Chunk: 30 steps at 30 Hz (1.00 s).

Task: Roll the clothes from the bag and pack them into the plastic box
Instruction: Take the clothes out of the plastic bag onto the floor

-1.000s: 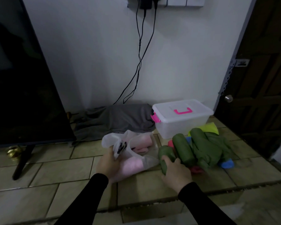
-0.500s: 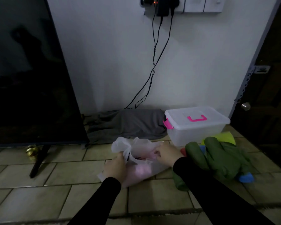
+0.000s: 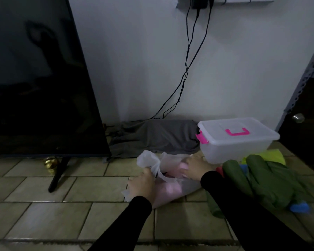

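A thin white plastic bag (image 3: 149, 160) lies on the tiled floor with pink clothes (image 3: 172, 190) inside it. My left hand (image 3: 142, 182) grips the bag's near edge and holds its mouth apart. My right hand (image 3: 195, 167) reaches into the bag's mouth and touches a pink garment there; its fingertips are hidden. The clear plastic box (image 3: 237, 140) with a pink handle and latch stands lidded just behind my right hand. Rolled green clothes (image 3: 261, 176) lie to its right front, with yellow-green, blue and red pieces among them.
A large dark TV (image 3: 40, 78) on a black leg (image 3: 58, 173) stands at the left. A grey cloth (image 3: 158, 136) lies against the wall under hanging cables (image 3: 187, 55). A dark door (image 3: 310, 105) with a knob is at the right. A small gold object (image 3: 50, 163) sits under the TV.
My right hand left the green roll, crossed to the bag and went into its mouth. My left hand kept hold of the bag. The camera moved closer and to the left.
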Tool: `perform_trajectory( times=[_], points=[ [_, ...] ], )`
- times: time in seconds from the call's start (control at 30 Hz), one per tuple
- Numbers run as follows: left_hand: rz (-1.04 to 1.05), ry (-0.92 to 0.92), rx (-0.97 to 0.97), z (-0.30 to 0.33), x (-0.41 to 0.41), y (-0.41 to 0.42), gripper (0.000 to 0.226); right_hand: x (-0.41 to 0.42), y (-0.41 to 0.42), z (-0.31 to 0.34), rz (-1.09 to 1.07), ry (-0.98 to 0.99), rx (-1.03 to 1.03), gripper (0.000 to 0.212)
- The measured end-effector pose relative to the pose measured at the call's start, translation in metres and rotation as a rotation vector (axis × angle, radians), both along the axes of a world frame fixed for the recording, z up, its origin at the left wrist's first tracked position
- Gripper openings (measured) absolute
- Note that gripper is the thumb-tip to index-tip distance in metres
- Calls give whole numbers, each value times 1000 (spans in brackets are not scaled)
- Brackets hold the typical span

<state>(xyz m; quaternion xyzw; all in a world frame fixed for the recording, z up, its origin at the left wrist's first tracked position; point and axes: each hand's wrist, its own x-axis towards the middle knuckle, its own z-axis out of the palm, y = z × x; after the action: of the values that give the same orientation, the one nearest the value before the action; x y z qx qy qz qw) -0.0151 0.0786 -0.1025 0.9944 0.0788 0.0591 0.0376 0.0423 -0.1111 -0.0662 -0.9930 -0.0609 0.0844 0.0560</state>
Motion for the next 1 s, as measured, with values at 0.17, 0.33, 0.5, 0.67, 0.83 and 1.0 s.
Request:
perform_trajectory(
  times=[0.17,0.33,0.5,0.67,0.83,1.0],
  points=[
    [1,0,-13,0,2,1,34,-4,-2,-6,-31,24,147,47],
    [2,10,-21,1,3,2,32,-10,4,-6,-49,60,165,66],
    [2,8,-32,1,2,2,30,-25,-8,-3,-116,-74,325,60],
    [-4,10,-33,0,2,4,32,-60,-33,10,-226,-234,398,62],
    [-12,10,-86,2,5,4,32,-100,-48,18,-402,-265,292,61],
    [-18,1,-132,1,3,4,34,-117,-41,14,-489,-288,-27,53]
  ],
)
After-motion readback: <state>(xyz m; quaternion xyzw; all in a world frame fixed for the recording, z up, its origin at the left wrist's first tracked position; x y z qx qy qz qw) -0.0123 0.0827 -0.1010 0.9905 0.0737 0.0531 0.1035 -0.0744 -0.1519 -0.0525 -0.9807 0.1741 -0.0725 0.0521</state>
